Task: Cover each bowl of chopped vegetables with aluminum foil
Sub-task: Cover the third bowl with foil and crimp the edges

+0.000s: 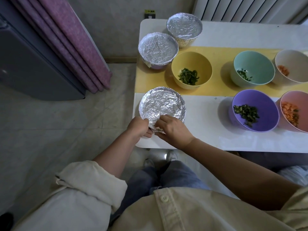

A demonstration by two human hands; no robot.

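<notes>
A home room: purple curtain (75,40), white radiator (246,9), table (233,142) of vegetable bowls (191,70).

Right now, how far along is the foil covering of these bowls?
Done: the far foil-covered bowl and the second foil-covered bowl look sealed. In hand: the left hand and right hand pinch the foil at the near rim of the third bowl. Left: five open, the yellow bowl, teal bowl, white bowl, purple bowl and pink bowl.

Nothing can be read; the small yellow-and-black sticker (149,11) on the wall (116,22) is too blurred.
</notes>
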